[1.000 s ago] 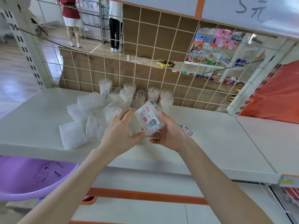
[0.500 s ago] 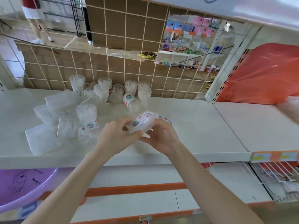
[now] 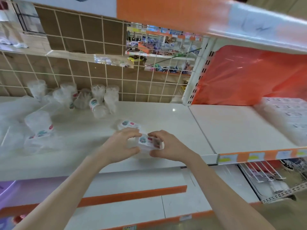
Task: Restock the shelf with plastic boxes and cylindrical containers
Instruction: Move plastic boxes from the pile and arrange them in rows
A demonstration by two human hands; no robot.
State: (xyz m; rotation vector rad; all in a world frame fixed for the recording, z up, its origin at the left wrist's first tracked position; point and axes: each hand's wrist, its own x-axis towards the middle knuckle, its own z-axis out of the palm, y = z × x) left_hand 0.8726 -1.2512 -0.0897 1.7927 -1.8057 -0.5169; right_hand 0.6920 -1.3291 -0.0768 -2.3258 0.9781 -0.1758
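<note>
Both hands hold one small clear plastic box [image 3: 148, 142] with a colourful label, low over the white shelf [image 3: 174, 123] near its front edge. My left hand [image 3: 122, 146] grips the box's left end, thumb below and fingers over the top. My right hand [image 3: 163, 147] pinches its right end. A second labelled box [image 3: 128, 124] lies flat on the shelf just behind my hands. Several clear cylindrical containers [image 3: 99, 98] stand or lie by the wire grid at the back left. A labelled cylinder [image 3: 39, 123] stands at the left on blurred flat clear boxes [image 3: 41, 143].
A wire grid backing [image 3: 132, 80] closes the shelf's rear. An upright post [image 3: 197, 72] divides it from the right-hand shelf [image 3: 240, 130], which carries stacked clear boxes [image 3: 285, 113] at the far right. A purple tub [image 3: 6, 186] sits below left. An upper shelf edge [image 3: 249, 25] overhangs.
The box came down from a raised, tilted hold to lie flat just above the shelf. The view swung right, so the pile of containers shifted left.
</note>
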